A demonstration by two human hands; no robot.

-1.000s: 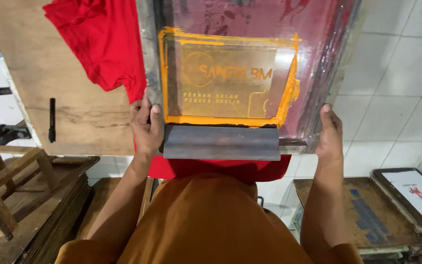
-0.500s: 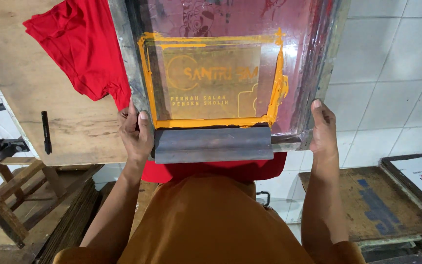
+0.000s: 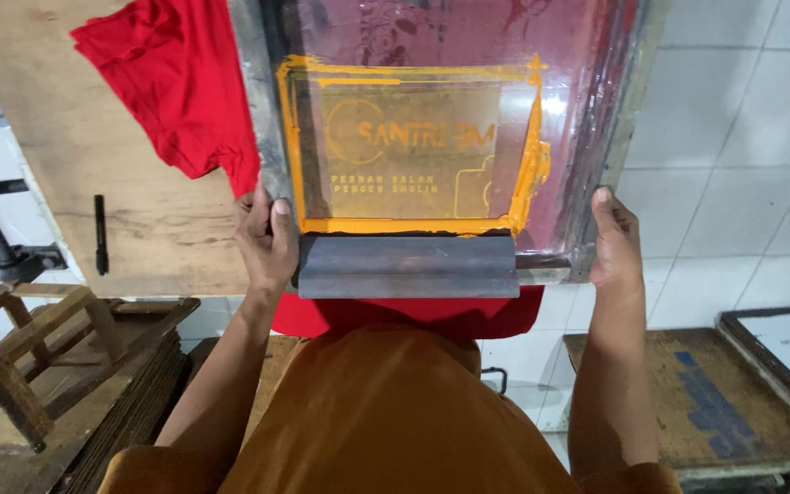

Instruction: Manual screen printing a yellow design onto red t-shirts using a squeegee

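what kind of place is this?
Probably a small screen-printing workshop. The left hand and right hand grip a printing screen edged with orange ink, a squeegee lies on it, and a red shirt lies underneath.

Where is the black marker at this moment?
The black marker lies on the wooden board at the left, below the red shirt and left of the left hand.

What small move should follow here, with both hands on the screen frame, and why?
Probably lift the metal-framed printing screen off the red shirt. The left hand and right hand grip its near corners, the grey squeegee rests at the near edge, and orange ink is pooled there.
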